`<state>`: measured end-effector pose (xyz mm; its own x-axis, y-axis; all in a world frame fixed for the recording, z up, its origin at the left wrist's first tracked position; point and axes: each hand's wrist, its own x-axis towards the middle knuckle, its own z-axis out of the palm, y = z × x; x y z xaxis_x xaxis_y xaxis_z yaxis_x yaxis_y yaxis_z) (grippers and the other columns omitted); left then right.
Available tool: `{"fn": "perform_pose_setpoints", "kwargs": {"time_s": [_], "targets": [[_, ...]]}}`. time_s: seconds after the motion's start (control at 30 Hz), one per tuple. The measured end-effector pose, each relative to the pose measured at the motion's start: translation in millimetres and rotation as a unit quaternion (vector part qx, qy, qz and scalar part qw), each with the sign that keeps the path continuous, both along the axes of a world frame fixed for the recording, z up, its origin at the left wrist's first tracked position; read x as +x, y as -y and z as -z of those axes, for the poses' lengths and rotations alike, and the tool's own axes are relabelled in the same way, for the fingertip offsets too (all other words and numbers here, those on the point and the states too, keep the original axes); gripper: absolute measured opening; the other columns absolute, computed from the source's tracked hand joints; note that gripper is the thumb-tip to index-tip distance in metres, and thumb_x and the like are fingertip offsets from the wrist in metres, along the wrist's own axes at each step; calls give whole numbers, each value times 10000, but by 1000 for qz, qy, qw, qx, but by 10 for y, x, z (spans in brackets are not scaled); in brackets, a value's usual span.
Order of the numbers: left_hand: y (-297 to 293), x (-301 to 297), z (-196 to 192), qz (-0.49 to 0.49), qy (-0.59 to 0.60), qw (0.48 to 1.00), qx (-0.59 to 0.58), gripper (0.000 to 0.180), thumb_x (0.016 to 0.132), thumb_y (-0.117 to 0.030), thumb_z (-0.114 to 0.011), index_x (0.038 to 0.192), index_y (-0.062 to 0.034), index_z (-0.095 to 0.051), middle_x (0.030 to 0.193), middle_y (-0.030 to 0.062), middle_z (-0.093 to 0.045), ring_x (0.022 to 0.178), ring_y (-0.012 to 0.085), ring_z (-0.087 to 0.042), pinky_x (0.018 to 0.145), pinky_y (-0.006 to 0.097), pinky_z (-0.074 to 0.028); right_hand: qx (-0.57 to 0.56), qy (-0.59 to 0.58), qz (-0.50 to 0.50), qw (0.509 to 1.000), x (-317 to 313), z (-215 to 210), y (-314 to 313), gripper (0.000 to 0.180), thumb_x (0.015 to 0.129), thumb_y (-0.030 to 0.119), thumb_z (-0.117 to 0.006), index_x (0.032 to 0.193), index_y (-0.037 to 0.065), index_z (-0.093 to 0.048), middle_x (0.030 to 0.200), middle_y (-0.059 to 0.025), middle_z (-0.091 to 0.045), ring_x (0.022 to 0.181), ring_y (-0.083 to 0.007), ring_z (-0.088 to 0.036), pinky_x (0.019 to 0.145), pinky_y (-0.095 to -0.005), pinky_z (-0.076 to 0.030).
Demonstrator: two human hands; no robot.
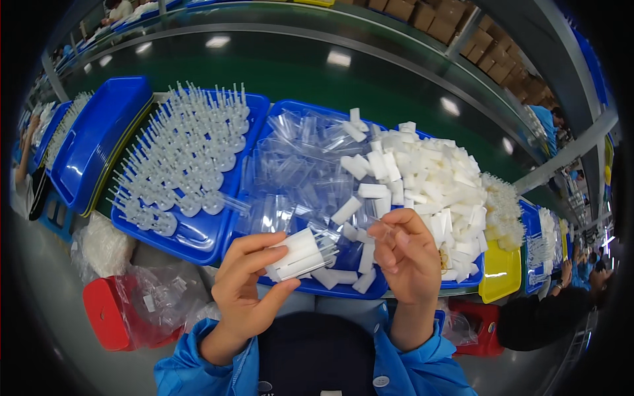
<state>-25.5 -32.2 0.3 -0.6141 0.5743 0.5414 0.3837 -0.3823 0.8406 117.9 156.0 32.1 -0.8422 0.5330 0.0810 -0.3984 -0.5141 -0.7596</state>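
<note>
My left hand (246,280) grips a bundle of white foam blocks (296,256) between thumb and fingers. Several thin clear rods stick out of the bundle's right end. To its right, my right hand (415,254) is closed in a pinch on a small clear plastic piece (388,228), whose exact shape I cannot make out. Beyond both hands, a blue tray holds clear plastic sleeves (294,162), with loose white foam blocks (343,211) lying over its right side. A large heap of white foam blocks (439,168) rises to the right.
At the left, a blue tray (191,247) carries upright clear stemmed parts (188,145); stacked blue trays (99,145) stand beyond. A yellow tray (500,274) sits at the right. Behind runs a green conveyor belt (277,69). Red stools (105,317) flank me; other people work farther right.
</note>
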Motion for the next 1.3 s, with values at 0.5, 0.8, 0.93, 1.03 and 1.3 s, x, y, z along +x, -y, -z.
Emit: {"fn": "perform_pose_setpoints", "kwargs": {"time_s": [0.5, 0.8, 0.93, 1.03, 1.3], "targets": [[-99, 111, -72, 69, 58, 996, -4, 394, 769, 80, -720, 1144, 78, -597, 1246, 234, -516, 1085, 271, -615, 853, 320, -571, 279, 10, 182, 943, 84, 26, 136, 240, 834, -57, -619, 1063, -53, -545, 1099, -193, -594, 912, -165, -605, 832, -282, -486], [-123, 118, -69, 84, 63, 994, -11, 384, 776, 89, -709, 1143, 81, -598, 1248, 227, -515, 1098, 278, -613, 868, 331, -576, 289, 30, 159, 943, 77, 10, 171, 247, 831, -61, -624, 1069, -53, -556, 1058, -178, -616, 897, -160, -600, 842, -295, -484], [-132, 113, -61, 80, 64, 995, -10, 380, 776, 90, -709, 1140, 81, -601, 1248, 228, -516, 1096, 281, -615, 868, 331, -578, 294, 39, 153, 943, 82, -6, 187, 242, 830, -63, -626, 1065, -56, -564, 1050, -172, -620, 894, -159, -598, 841, -295, -485], [-135, 110, -59, 79, 63, 995, -12, 381, 777, 91, -707, 1142, 83, -601, 1247, 228, -516, 1096, 282, -615, 869, 330, -579, 292, 48, 146, 944, 90, -8, 190, 242, 826, -70, -630, 1059, -55, -565, 1049, -174, -621, 894, -163, -603, 836, -294, -488], [-152, 142, -91, 59, 54, 996, -32, 382, 783, 88, -698, 1155, 59, -613, 1245, 216, -523, 1088, 271, -616, 849, 303, -584, 321, 43, 177, 930, 85, 46, 264, 249, 807, -95, -643, 1040, -51, -568, 1054, -190, -618, 896, -181, -617, 823, -295, -499]]}}
